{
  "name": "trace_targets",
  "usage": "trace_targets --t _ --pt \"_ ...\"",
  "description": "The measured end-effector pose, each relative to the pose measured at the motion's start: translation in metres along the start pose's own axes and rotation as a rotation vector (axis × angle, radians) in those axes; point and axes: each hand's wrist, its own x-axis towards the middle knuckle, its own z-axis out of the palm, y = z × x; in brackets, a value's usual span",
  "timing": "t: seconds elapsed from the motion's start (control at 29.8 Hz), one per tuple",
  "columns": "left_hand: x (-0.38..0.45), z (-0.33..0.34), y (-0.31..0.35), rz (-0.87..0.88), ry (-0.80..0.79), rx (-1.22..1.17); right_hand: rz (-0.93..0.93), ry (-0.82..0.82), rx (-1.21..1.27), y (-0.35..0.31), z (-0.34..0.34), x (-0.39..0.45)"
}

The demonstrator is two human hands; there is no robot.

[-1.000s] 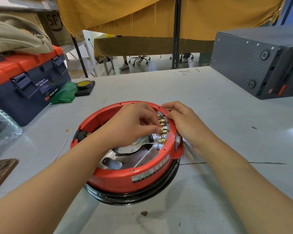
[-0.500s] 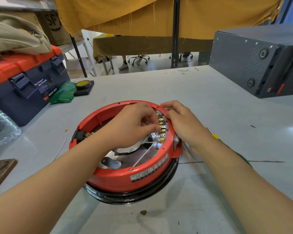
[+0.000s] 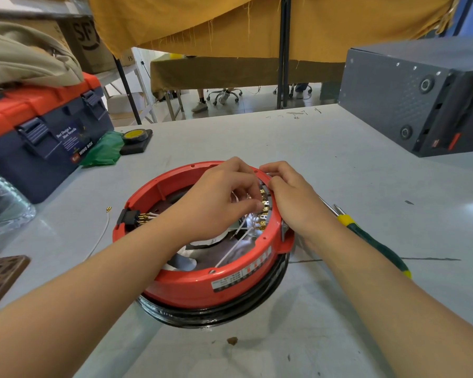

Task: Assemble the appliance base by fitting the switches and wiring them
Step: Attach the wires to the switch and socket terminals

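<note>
A round red appliance base (image 3: 191,285) lies upside down on the grey table, resting on a black ring. A switch block with a row of brass terminals (image 3: 264,211) sits inside its right rim. My left hand (image 3: 219,200) reaches into the base, its curled fingers pinching a white wire's connector at those terminals. My right hand (image 3: 292,197) grips the red rim and the switch from outside. White wires (image 3: 230,253) cross the open middle. A black socket with brass pins (image 3: 133,218) sits in the left rim.
A green and yellow screwdriver (image 3: 366,236) lies right of the base, partly under my right forearm. A loose white wire (image 3: 101,236) lies to the left. A blue and orange toolbox (image 3: 38,135), green cloth and tape roll (image 3: 135,135) stand back left, a dark grey box (image 3: 421,96) back right.
My hands stay at the switch terminals with only small finger shifts. My right forearm has moved a little, uncovering the screwdriver beside it.
</note>
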Motion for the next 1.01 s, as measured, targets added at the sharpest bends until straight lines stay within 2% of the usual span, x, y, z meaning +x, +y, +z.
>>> trace_targets --t 0.67,0.87,1.01 --pt "0.0005 0.0003 0.0030 0.014 0.025 -0.009 0.007 -0.048 0.029 0.0041 -0.0031 0.0025" --pt "0.0021 -0.0028 0.0008 -0.121 0.135 -0.058 0.004 -0.057 0.030 0.0031 -0.0045 0.0038" --pt "0.0036 -0.0023 -0.0004 -0.222 0.121 -0.094 0.001 -0.063 0.023 0.0035 -0.0049 0.0043"
